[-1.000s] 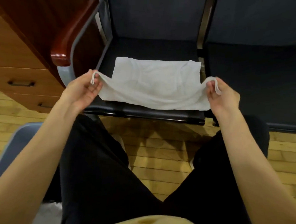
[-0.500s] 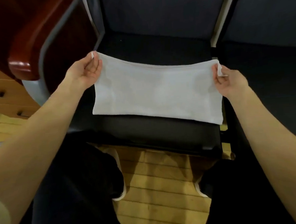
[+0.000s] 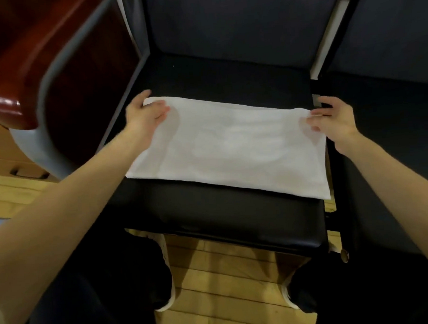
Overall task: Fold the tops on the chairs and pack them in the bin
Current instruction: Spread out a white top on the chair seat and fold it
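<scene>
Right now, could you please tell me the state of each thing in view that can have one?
white top: folded into a flat rectangle, lying on the seat.
left hand: fingers fairly straight, resting on the top's far left corner.
right hand: fingers relaxed, touching the top's far right corner.
black chair seat: bears the top, front part bare.
bin: not in view.

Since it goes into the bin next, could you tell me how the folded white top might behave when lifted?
The white top is probably floppy: it lies thin and flat on the black chair seat. It looks light. Lifted by one edge, the fold would likely fall open.
</scene>
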